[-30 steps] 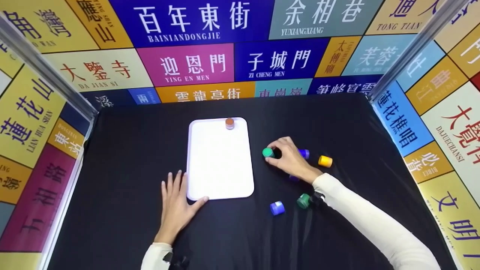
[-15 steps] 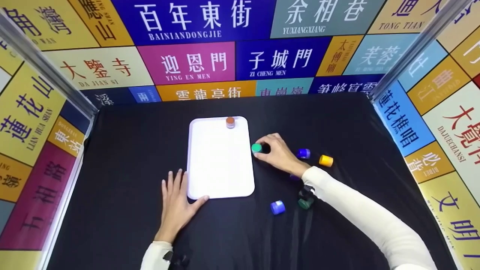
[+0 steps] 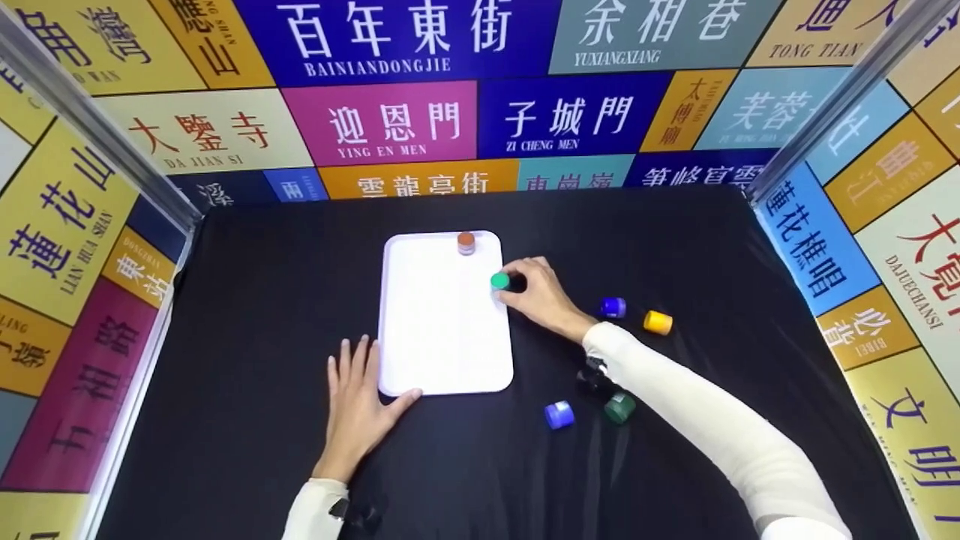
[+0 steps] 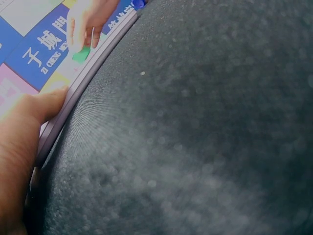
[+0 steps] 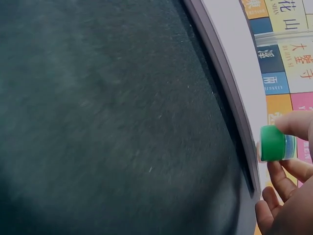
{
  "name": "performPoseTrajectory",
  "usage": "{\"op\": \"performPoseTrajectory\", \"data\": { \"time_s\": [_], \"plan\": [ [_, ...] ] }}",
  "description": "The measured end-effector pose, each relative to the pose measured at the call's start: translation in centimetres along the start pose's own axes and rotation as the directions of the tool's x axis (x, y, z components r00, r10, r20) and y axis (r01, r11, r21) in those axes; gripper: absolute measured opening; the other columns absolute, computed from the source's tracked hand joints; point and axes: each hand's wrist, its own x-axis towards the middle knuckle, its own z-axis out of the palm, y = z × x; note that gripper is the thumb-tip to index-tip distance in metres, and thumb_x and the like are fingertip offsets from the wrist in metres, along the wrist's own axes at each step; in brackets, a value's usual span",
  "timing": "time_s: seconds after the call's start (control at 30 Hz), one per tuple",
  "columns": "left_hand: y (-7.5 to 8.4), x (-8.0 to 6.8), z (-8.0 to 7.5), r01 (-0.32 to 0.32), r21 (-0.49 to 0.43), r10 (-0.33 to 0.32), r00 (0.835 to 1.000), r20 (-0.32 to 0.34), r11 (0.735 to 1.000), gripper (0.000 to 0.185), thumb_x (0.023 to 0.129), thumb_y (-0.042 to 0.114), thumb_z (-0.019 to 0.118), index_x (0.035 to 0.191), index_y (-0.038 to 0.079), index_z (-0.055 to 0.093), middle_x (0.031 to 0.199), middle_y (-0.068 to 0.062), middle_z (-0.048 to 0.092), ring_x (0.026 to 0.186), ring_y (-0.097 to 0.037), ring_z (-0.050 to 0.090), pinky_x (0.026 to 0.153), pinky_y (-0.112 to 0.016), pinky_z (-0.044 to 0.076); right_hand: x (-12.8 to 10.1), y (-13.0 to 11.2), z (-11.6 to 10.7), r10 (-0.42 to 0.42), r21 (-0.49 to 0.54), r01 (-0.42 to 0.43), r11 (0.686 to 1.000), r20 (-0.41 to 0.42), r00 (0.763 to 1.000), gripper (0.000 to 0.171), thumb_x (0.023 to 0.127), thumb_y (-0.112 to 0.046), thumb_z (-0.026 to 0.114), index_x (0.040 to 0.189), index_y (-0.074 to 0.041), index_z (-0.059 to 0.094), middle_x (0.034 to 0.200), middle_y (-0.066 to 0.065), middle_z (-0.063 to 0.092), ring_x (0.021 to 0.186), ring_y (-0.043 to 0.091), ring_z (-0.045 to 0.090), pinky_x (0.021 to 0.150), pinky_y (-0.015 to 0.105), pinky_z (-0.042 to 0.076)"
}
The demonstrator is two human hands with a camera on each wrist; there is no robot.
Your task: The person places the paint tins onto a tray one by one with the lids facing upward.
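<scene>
My right hand (image 3: 541, 294) pinches a small jar with a green lid (image 3: 499, 281) between thumb and fingers at the right edge of a white tray (image 3: 446, 322). In the right wrist view the green-lidded jar (image 5: 274, 143) is tilted, its clear labelled body toward my palm. Whether it touches the tray, I cannot tell. My left hand (image 3: 360, 409) rests at the tray's near left corner, fingers straight along the side and thumb (image 4: 51, 103) on the near rim. Near the tray's far right corner a brown-lidded jar (image 3: 466, 242) stands upright.
Right of the tray, on the black cloth (image 3: 262, 300), lie a dark blue jar (image 3: 613, 307), a yellow jar (image 3: 658, 322), a lighter blue jar (image 3: 559, 415) and a dark green jar (image 3: 620, 408). Colourful sign-printed panels (image 3: 397, 124) wall in the table.
My right hand has carried the green-lidded jar leftward and slightly away, from the cloth to the tray's right edge. The left hand has stayed at the tray's corner.
</scene>
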Motion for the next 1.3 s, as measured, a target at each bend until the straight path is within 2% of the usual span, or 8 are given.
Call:
{"op": "performPoseTrajectory", "data": {
  "time_s": [0.4, 0.6, 0.63, 0.87, 0.97, 1.3],
  "plan": [
    [0.1, -0.1, 0.2, 0.005, 0.0, -0.005, 1.0, 0.001, 1.0, 0.113, 0.088, 0.068, 0.082, 0.167, -0.002, 0.042, 0.175, -0.027, 0.035, 0.166, -0.052, 0.017, 0.133, -0.07, 0.005, 2.6, -0.5, 2.1, 0.01, 0.025, -0.009, 1.0, -0.064, 0.998, 0.03, 0.091, -0.015, 0.086, 0.119, -0.005, 0.08, 0.113, 0.01, 0.078, 0.122, 0.032, 0.055, 0.11, 0.043, 0.045],
    [0.0, 0.0, 0.1, -0.017, 0.01, 0.017, 1.0, -0.014, 1.0, 0.112, 0.086, 0.067, 0.082, 0.165, -0.003, 0.044, 0.172, -0.029, 0.038, 0.165, -0.054, 0.019, 0.132, -0.071, 0.006, 3.6, 0.2, 3.3, 0.027, 0.061, -0.021, 0.998, -0.108, 0.994, 0.033, 0.087, -0.016, 0.088, 0.117, -0.003, 0.08, 0.112, 0.011, 0.078, 0.119, 0.032, 0.056, 0.108, 0.042, 0.045],
    [0.0, 0.0, 0.1, -0.021, 0.008, 0.021, 1.0, -0.016, 1.0, 0.112, 0.086, 0.067, 0.082, 0.165, -0.003, 0.044, 0.172, -0.029, 0.038, 0.165, -0.054, 0.02, 0.132, -0.072, 0.007, 3.9, 1.0, 3.8, 0.02, 0.07, -0.011, 0.997, -0.125, 0.992, 0.033, 0.086, -0.019, 0.089, 0.116, -0.005, 0.081, 0.111, 0.009, 0.078, 0.119, 0.03, 0.056, 0.108, 0.04, 0.045],
    [0.1, -0.1, 0.1, -0.031, -0.001, 0.031, 0.999, -0.029, 1.0, 0.112, 0.086, 0.067, 0.082, 0.165, -0.003, 0.044, 0.171, -0.03, 0.04, 0.164, -0.055, 0.021, 0.131, -0.073, 0.008, 4.8, 0.9, 4.8, 0.031, 0.066, -0.02, 0.998, -0.182, 0.983, 0.034, 0.083, -0.017, 0.089, 0.114, -0.005, 0.082, 0.111, 0.01, 0.081, 0.116, 0.032, 0.056, 0.108, 0.047, 0.041],
    [0.1, 0.0, 0.2, -0.039, 0.004, 0.039, 0.999, -0.033, 0.999, 0.111, 0.086, 0.067, 0.082, 0.164, -0.003, 0.045, 0.171, -0.03, 0.041, 0.164, -0.055, 0.021, 0.131, -0.074, 0.008, 5.1, 0.8, 5.3, 0.034, 0.064, -0.021, 0.998, -0.206, 0.978, 0.033, 0.081, -0.019, 0.089, 0.112, -0.008, 0.083, 0.109, 0.007, 0.082, 0.114, 0.03, 0.057, 0.106, 0.05, 0.041],
    [-0.2, 0.0, 0.2, -0.032, 0.009, 0.032, 0.999, -0.042, 0.999, 0.113, 0.086, 0.067, 0.083, 0.165, -0.003, 0.044, 0.172, -0.028, 0.039, 0.164, -0.055, 0.021, 0.131, -0.073, 0.008, 6.0, -0.6, 5.9, 0.054, -0.002, -0.055, 0.998, -0.171, 0.984, 0.035, 0.088, -0.02, 0.09, 0.12, -0.007, 0.083, 0.116, 0.006, 0.081, 0.12, 0.031, 0.056, 0.108, 0.049, 0.038]
  ]
}}
